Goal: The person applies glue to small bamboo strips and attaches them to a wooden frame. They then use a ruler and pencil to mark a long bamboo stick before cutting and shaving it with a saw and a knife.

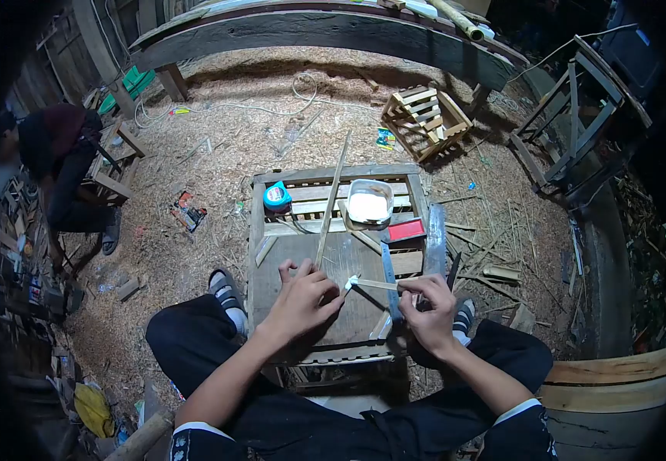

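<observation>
Over a low slatted wooden table, my right hand [429,307] pinches a short thin wooden strip [379,285] that points left. White paste, like glue, coats the strip's left end. That end meets a small wooden piece [344,290] at the fingertips of my left hand [302,298], whose fingers are closed on it and partly hide it. A long thin wooden strip [335,192] runs from beside my left hand toward the far edge. Under both hands lies a flat dark board [287,257]. A white tub [369,203] of white paste stands beyond them.
On the table are a blue tape measure [277,197], a red box [406,230], a metal ruler [388,269] and a handsaw [435,238]. A slatted wooden crate [425,123] sits on the shavings-covered floor. Another person [64,161] bends down at left.
</observation>
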Action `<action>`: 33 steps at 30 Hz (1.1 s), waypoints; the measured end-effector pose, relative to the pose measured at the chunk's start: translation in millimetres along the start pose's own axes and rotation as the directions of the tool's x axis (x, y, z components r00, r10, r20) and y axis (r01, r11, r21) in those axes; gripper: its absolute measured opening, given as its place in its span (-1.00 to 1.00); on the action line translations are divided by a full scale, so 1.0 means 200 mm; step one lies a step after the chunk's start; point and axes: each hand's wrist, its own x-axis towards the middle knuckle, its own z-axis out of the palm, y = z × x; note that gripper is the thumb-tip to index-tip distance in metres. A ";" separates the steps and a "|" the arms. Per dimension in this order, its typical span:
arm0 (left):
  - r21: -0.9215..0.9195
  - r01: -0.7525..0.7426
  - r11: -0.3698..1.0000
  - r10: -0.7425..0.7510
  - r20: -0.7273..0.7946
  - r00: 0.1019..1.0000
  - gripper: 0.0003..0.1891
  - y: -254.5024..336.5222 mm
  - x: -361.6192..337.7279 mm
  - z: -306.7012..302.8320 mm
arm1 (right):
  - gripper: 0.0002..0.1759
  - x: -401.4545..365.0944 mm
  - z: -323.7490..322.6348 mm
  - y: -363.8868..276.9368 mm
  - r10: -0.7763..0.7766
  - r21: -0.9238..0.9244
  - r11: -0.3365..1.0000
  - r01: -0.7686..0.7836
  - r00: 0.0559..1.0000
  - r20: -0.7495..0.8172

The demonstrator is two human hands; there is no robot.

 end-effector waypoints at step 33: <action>0.007 -0.004 1.000 0.004 0.005 1.000 -0.82 0.00 0.00 0.01 | -0.84 0.04 -0.03 0.02 0.164 -0.033 0.986 -0.165 0.986 -0.027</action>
